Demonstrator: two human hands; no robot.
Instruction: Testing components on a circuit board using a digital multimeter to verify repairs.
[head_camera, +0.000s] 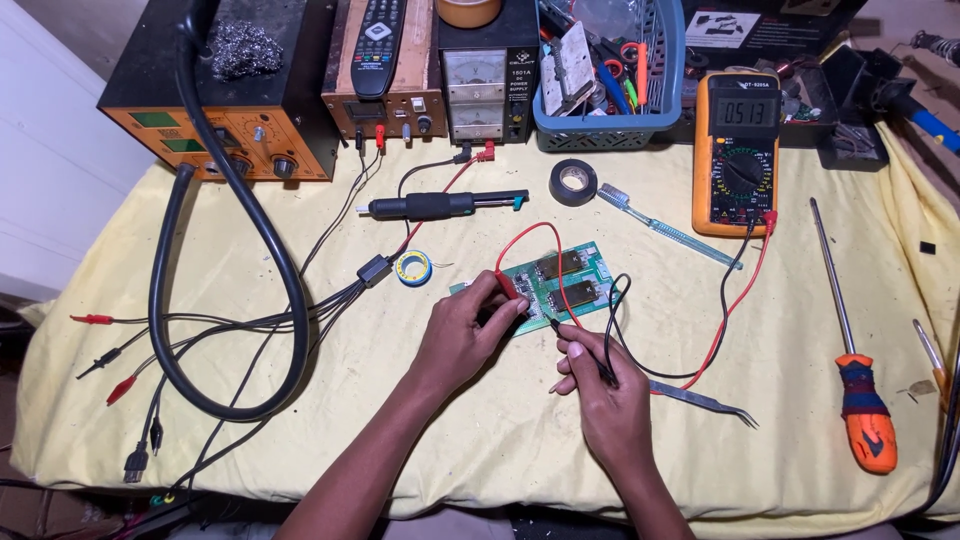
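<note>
A small green circuit board (568, 272) lies on the yellow cloth (480, 430) near the table's middle. My left hand (468, 335) pinches a red test probe (509, 286) and presses its tip onto the board's left part. My right hand (602, 395) grips a black test probe (582, 347) like a pen, tip touching the board's near edge. Red and black leads run right to an orange multimeter (737, 152) with a lit display.
Metal tweezers (705, 400) lie just right of my right hand. An orange-handled screwdriver (850, 340) sits far right. Behind the board are a solder spool (412, 267), black tape roll (573, 182), desoldering pump (440, 205), toothbrush (665, 230), soldering station (215, 110) and blue basket (610, 70).
</note>
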